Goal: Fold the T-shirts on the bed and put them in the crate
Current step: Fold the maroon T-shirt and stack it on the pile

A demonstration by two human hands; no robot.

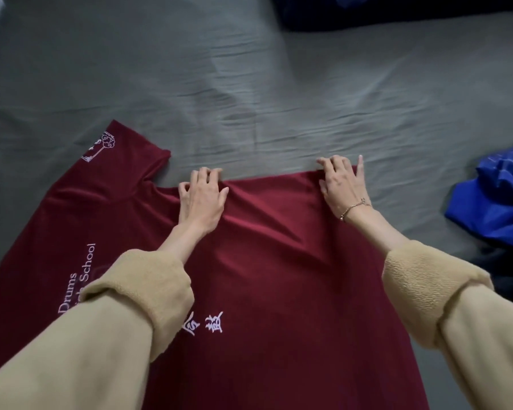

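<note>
Dim, soft, even light; faint shadows; overall slight softness; wide-angle stretch at edges; no glare.

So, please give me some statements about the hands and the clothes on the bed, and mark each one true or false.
1. Both hands rest on the far edge of the red T-shirt. True: the left hand and the right hand lie there, fingers spread.
2. The red T-shirt is already folded into a small square. False: it lies spread out, one sleeve extended to the left.
3. A blue garment lies crumpled to the right. True.
4. The bracelet is on the left wrist. False: it is on the right wrist.
5. The bed sheet is white. False: it is grey-green.
</note>
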